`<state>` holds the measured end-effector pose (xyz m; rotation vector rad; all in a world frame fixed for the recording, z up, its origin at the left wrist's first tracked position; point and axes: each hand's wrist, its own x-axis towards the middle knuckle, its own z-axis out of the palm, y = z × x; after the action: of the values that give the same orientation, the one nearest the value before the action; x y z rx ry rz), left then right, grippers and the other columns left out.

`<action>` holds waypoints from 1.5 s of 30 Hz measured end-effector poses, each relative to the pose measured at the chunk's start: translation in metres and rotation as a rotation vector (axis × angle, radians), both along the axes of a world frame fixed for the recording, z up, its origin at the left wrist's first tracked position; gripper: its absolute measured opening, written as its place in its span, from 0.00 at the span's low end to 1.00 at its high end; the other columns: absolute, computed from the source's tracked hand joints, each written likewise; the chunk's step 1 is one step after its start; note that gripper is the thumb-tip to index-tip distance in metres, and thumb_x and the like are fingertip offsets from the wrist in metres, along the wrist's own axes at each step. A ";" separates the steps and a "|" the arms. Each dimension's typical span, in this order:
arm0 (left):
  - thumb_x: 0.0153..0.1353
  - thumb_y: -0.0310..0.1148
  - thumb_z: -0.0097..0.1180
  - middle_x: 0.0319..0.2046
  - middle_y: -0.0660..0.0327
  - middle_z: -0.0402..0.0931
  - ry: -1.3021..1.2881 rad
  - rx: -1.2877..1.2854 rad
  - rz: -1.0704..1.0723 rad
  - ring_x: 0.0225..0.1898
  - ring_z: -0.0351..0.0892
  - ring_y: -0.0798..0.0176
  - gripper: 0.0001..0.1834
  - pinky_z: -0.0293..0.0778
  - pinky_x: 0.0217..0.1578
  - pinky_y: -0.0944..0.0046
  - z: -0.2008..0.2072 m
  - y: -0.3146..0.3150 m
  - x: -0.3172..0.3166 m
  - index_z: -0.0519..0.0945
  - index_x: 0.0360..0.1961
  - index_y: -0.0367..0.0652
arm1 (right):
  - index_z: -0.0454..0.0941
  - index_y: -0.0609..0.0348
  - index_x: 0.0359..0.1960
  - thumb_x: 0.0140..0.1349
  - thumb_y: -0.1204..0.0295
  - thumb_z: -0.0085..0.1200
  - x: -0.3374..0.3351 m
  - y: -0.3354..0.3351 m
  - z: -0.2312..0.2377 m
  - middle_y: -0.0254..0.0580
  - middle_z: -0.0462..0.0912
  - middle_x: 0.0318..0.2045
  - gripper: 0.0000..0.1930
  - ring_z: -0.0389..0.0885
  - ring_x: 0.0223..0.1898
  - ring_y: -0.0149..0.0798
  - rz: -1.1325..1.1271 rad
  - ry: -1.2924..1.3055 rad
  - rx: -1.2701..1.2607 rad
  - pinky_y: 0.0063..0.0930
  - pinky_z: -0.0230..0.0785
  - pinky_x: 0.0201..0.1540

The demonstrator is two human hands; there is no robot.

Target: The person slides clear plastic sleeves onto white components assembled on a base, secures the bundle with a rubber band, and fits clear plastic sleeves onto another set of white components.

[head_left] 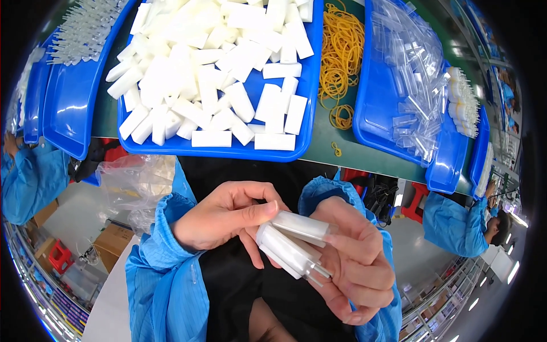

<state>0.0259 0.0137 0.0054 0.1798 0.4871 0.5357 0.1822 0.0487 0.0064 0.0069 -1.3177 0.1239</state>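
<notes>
Clear-and-white cylindrical pieces (288,251) are lying nearest, between two hands: the left hand (231,215) is pinching their left ends with clamped fingers, and the right hand (362,262) is gripping their right ends with curled fingers. Farther, on the green worktop (326,134), a blue tray (216,151) is carrying white blocks (188,74); yellow rubber bands (340,54) are lying to its right.

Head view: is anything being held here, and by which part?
White and clear pieces, held together: left grip at their left ends, right grip around their right ends.
</notes>
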 end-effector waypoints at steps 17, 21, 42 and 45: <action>0.61 0.32 0.48 0.38 0.48 0.74 0.171 0.198 0.434 0.34 0.79 0.56 0.14 0.82 0.26 0.57 -0.001 -0.013 -0.007 0.69 0.42 0.29 | 0.65 0.51 0.26 0.63 0.58 0.36 0.022 0.015 -0.003 0.35 0.63 0.21 0.13 0.63 0.25 0.36 -0.160 0.039 -0.522 0.28 0.66 0.22; 0.61 0.33 0.48 0.38 0.47 0.75 0.266 0.248 0.441 0.34 0.80 0.56 0.16 0.82 0.26 0.58 -0.001 -0.013 -0.008 0.69 0.41 0.29 | 0.68 0.58 0.28 0.61 0.59 0.38 0.037 0.024 -0.009 0.42 0.70 0.25 0.15 0.65 0.24 0.37 -0.060 -0.203 -0.762 0.30 0.64 0.26; 0.61 0.34 0.51 0.26 0.56 0.78 0.325 0.430 0.375 0.25 0.76 0.74 0.14 0.69 0.28 0.77 -0.005 -0.021 -0.013 0.71 0.37 0.30 | 0.75 0.67 0.33 0.43 0.79 0.57 0.038 0.019 -0.002 0.46 0.79 0.27 0.12 0.75 0.22 0.39 0.530 -0.662 -0.890 0.24 0.66 0.23; 0.61 0.34 0.51 0.26 0.55 0.78 0.300 0.459 0.370 0.26 0.76 0.74 0.15 0.69 0.28 0.77 -0.007 -0.021 -0.013 0.71 0.39 0.29 | 0.75 0.67 0.32 0.43 0.80 0.57 0.038 0.018 -0.001 0.46 0.80 0.27 0.12 0.75 0.22 0.38 0.529 -0.655 -0.876 0.24 0.66 0.23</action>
<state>0.0126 -0.0075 -0.0015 0.6236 0.6897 0.9885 0.2201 0.0671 0.0053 -0.4649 -1.7844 1.2291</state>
